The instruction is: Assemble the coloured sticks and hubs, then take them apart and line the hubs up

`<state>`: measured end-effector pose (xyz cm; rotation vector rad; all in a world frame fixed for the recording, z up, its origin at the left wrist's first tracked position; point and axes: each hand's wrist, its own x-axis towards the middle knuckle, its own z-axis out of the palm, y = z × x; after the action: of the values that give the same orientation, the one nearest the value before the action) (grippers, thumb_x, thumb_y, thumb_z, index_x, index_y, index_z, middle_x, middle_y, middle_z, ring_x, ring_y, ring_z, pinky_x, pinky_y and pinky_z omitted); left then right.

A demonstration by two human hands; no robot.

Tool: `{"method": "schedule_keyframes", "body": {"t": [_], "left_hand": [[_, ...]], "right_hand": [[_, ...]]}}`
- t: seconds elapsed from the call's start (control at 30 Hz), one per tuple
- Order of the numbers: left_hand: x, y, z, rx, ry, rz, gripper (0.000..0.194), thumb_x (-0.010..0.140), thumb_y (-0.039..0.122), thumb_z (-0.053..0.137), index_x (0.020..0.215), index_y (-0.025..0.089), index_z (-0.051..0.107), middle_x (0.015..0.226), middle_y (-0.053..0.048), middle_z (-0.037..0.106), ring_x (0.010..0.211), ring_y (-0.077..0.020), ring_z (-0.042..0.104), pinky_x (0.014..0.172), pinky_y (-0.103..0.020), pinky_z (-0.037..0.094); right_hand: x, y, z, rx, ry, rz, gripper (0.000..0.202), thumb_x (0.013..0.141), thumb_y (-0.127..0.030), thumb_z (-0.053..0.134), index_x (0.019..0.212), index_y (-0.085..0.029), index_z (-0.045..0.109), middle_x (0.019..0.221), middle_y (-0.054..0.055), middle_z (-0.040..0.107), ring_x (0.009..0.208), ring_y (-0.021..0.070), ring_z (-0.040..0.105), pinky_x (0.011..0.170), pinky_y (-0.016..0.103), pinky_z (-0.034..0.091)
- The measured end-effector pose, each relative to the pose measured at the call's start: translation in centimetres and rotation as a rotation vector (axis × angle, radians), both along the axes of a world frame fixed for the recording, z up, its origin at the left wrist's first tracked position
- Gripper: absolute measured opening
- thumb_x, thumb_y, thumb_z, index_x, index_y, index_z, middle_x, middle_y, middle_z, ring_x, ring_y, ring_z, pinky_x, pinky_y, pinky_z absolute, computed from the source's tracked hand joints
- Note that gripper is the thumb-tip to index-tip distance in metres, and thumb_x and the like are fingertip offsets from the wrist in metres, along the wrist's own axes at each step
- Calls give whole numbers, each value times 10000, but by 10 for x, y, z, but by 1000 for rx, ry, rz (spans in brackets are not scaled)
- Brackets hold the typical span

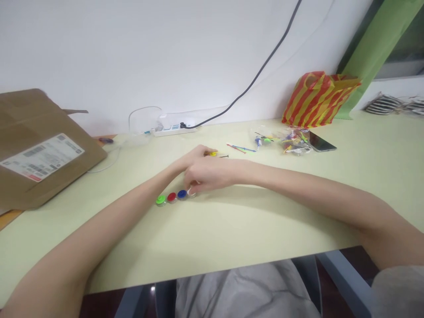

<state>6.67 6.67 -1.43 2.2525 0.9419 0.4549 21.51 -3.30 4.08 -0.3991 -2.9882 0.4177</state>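
Observation:
In a slanted row on the table (232, 234) are small round clear pieces with coloured tops: a green-topped one (160, 199), a red-topped one (171, 197), a blue-topped one (182, 194) and a white-topped one (191, 193). My right hand (210, 173) is closed, its fingertips pinching the white-topped piece at the right end of the row. Just beyond it, my left hand (196, 155) is partly hidden by the right one. Its fingers are closed at a small yellow plastic piece (213, 154). A dark thin stick (224, 156) lies beside that piece.
Thin coloured sticks (241, 148) and clear bags of small plastic parts (294, 140) lie farther back, near a phone (322, 141). A striped bag (319, 99) stands behind. At left is a cardboard box (43, 150); a power strip (172, 129) sits by the wall.

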Motion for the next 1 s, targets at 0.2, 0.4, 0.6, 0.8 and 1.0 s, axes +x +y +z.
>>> {"method": "schedule_keyframes", "body": {"t": [0.2, 0.4, 0.6, 0.8, 1.0], "left_hand": [[3, 6, 1, 9, 43, -29, 326, 776, 316, 595, 1012, 158, 753, 735, 8, 645, 676, -173, 548, 688, -324, 421], [2, 9, 1, 14, 57, -57, 284, 696, 285, 689, 933, 162, 786, 849, -20, 742, 802, -222, 626, 704, -300, 452], [3, 1, 2, 55, 21, -40, 334, 769, 431, 723, 955, 167, 805, 764, -13, 710, 712, -187, 591, 670, -285, 439], [2, 0, 3, 29, 45, -21, 473, 786, 530, 735, 1111, 192, 799, 791, -16, 715, 698, -184, 575, 650, -286, 415], [2, 6, -1, 30, 38, -42, 445, 808, 536, 717, 1107, 220, 808, 954, -37, 766, 857, -232, 639, 762, -302, 457]], "right_hand": [[-2, -5, 2, 7, -70, -78, 174, 925, -87, 590, 774, -126, 665, 773, 23, 677, 656, 120, 482, 615, 285, 267], [19, 16, 14, -168, -275, -289, 70, 818, -101, 706, 775, -146, 674, 804, 19, 703, 693, 134, 569, 618, 260, 340], [56, 67, 7, -184, -352, -455, 123, 797, -232, 763, 869, -143, 718, 834, 46, 722, 705, 149, 609, 641, 265, 385], [69, 89, -6, -165, -280, -472, 267, 838, -400, 761, 903, -143, 728, 809, 49, 720, 703, 150, 593, 641, 263, 378], [53, 78, -9, 78, -334, -595, 229, 853, -372, 757, 976, -180, 755, 936, 85, 753, 794, 189, 661, 640, 268, 358]]}}
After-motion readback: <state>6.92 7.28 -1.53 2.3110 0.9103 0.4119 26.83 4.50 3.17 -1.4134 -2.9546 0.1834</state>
